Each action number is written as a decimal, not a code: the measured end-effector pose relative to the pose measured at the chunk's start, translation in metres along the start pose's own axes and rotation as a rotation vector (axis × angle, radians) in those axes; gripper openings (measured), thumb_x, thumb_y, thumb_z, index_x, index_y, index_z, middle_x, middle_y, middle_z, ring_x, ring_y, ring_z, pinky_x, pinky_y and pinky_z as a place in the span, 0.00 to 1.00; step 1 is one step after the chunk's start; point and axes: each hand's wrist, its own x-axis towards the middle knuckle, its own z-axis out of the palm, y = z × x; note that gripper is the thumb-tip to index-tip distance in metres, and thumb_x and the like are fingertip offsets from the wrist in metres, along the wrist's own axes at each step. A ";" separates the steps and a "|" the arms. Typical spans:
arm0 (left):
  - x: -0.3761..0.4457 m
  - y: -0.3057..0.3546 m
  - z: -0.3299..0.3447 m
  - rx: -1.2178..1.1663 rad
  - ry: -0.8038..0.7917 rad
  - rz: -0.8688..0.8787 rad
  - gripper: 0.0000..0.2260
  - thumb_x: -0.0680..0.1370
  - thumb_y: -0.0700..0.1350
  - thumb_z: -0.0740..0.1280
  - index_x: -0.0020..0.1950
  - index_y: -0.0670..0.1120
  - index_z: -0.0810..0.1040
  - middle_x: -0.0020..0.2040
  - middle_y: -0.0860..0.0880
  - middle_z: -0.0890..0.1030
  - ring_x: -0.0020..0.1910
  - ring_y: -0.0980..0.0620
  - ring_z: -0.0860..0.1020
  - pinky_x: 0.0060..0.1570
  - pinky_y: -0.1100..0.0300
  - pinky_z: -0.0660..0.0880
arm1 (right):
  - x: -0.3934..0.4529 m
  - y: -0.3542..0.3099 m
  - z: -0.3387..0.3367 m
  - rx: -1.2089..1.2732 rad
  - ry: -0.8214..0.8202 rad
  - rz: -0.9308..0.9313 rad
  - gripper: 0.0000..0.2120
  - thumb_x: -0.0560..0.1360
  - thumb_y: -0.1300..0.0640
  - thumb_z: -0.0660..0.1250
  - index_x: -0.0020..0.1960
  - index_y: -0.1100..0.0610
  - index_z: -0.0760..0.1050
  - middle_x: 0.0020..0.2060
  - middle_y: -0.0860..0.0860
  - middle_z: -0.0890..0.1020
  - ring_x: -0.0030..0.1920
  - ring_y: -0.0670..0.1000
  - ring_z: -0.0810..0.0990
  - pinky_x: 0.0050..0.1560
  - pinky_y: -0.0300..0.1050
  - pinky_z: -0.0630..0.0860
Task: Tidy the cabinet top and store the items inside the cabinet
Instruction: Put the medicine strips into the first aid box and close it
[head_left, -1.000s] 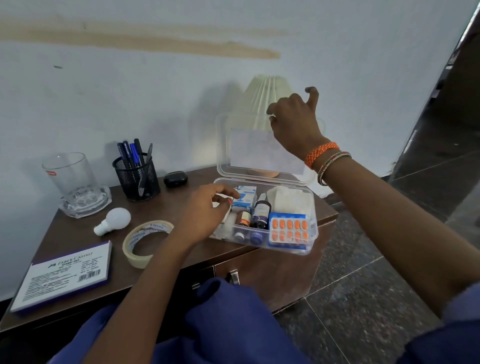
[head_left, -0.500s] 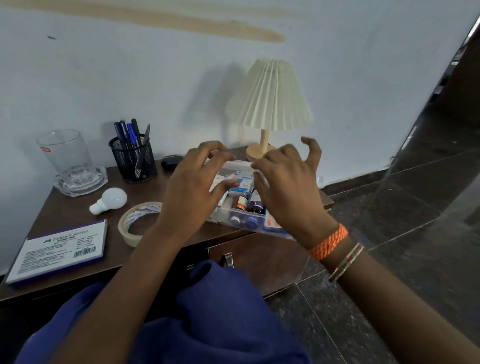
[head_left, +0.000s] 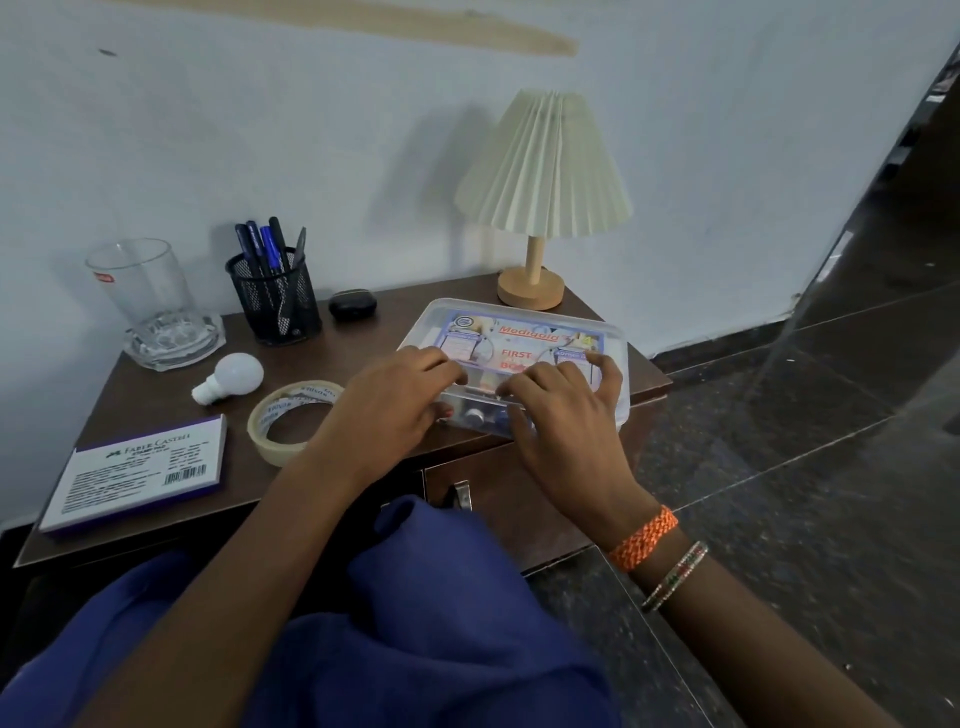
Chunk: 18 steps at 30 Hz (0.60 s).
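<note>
Clear plastic first-aid box (head_left: 524, 338) lying flat on the brown surface (head_left: 332, 353) of the cabinet, lid down; its long axis runs left to right across the view, slightly skewed, with the right end nearer the surface's right edge. Left hand (head_left: 387, 410) and right hand (head_left: 563, 415) both rest on the near long edge of the lid — fingers curled over it, thumbs at the front wall, pressing rather than lifting. Lid label reads "Medigold" and "FIRST", with a partly covered word beginning "BO". Small bottles show through the front wall between the hands, too blurred to read.

Left of the left hand: a tape roll (head_left: 291, 421) lying flat, printed lettering illegible; a white bulb (head_left: 231, 376) on its side; a purple-edged box (head_left: 140, 470) marked "FABER-CASTELL" with a barcode. Beyond these — a mesh pen holder (head_left: 275, 296), a clear glass (head_left: 143, 283) with a red sticker, a small black case (head_left: 352, 304). Beyond the right hand stands a pleated lamp (head_left: 543, 171).
</note>
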 end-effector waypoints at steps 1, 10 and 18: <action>0.001 0.001 0.000 0.002 0.007 -0.008 0.12 0.74 0.42 0.69 0.57 0.48 0.76 0.56 0.50 0.78 0.56 0.48 0.75 0.51 0.50 0.74 | -0.003 0.003 0.000 0.000 0.018 0.004 0.05 0.71 0.58 0.70 0.47 0.52 0.78 0.41 0.49 0.80 0.45 0.54 0.80 0.63 0.57 0.55; 0.017 0.032 0.016 0.159 0.059 0.080 0.13 0.70 0.36 0.72 0.52 0.45 0.78 0.47 0.46 0.80 0.43 0.44 0.78 0.34 0.53 0.76 | -0.004 0.055 -0.008 0.085 -0.023 0.101 0.06 0.71 0.60 0.69 0.48 0.54 0.81 0.46 0.48 0.83 0.52 0.53 0.79 0.64 0.54 0.56; 0.026 0.037 0.020 0.034 0.092 -0.070 0.10 0.77 0.41 0.64 0.58 0.46 0.76 0.56 0.47 0.77 0.55 0.46 0.75 0.48 0.52 0.73 | -0.006 0.115 -0.019 0.316 -0.255 0.151 0.18 0.78 0.60 0.64 0.67 0.54 0.74 0.67 0.49 0.75 0.68 0.49 0.71 0.65 0.44 0.69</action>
